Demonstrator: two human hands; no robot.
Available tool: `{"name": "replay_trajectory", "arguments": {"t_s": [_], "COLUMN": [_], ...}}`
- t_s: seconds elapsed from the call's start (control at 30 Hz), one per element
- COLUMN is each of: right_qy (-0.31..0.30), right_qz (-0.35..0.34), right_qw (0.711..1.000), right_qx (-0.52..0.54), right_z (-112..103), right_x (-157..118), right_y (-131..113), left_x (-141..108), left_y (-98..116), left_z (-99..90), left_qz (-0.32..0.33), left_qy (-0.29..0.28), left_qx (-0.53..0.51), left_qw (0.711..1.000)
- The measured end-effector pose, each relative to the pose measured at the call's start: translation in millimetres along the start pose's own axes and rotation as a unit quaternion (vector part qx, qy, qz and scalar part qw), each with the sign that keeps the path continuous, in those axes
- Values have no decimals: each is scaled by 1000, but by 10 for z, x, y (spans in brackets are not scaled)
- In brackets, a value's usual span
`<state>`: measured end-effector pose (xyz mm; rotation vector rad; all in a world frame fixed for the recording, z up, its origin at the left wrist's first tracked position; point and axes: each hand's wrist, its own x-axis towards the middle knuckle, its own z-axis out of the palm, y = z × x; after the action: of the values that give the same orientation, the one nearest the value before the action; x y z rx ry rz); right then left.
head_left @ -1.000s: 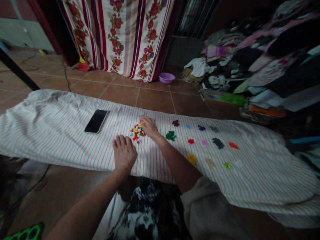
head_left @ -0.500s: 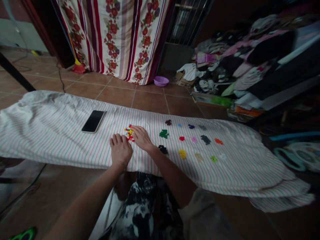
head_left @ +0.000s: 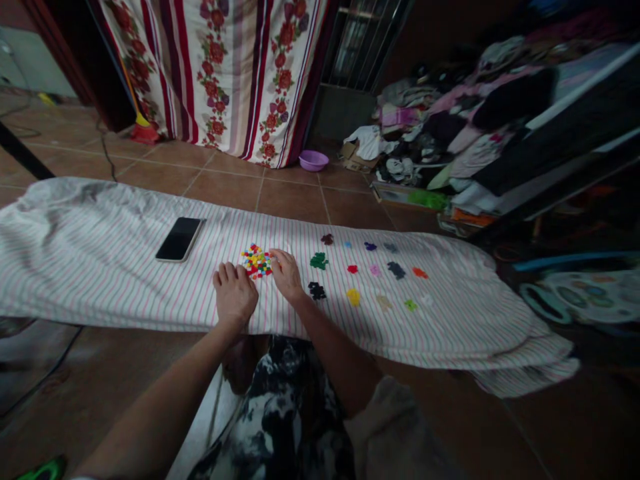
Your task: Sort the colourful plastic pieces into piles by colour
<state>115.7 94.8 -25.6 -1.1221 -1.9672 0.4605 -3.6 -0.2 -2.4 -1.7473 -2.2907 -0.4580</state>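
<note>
On the striped surface (head_left: 125, 280), my left hand (head_left: 236, 293) is resting released beside the mixed pile (head_left: 256, 261), probably bracing; my right hand (head_left: 287, 275) is curling at its edge, any grasp hidden. The phone (head_left: 179, 239) is lying left of it, seemingly clear; single-colour clusters (head_left: 319, 261) are sitting rightward, likely spaced against mixing.

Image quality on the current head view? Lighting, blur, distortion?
Head view: dim overall, brightest on the striped cloth around the mixed pieces; clothes pile sinks into shadow at right. Soft throughout, small pieces lack crisp edges. Wide-angle stretch toward the frame edges, left forearm looks elongated. No strong glare on the phone.
</note>
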Motion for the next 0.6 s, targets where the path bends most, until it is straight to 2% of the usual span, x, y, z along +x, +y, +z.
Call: {"name": "replay_trajectory", "arguments": {"t_s": [0.13, 0.23, 0.33, 0.47, 0.6], "right_qy": [8, 11, 28, 51, 56], "right_qz": [-15, 3, 20, 41, 74], "right_qw": [1000, 999, 999, 997, 993], "right_qx": [22, 35, 38, 49, 70], "right_z": [3, 3, 13, 27, 24], "right_x": [-11, -21, -28, -32, -36], "right_y": [2, -7, 1, 38, 61], "left_x": [-11, -16, 2, 94, 257], "left_y": [-20, -56, -99, -112, -65], "left_z": [23, 49, 86, 158, 254], "left_qz": [-2, -6, 5, 21, 27], "left_qy": [5, 3, -21, -61, -47], "left_qx": [-16, -43, -71, -87, -97], "left_qw": [1000, 999, 997, 994, 994]}}
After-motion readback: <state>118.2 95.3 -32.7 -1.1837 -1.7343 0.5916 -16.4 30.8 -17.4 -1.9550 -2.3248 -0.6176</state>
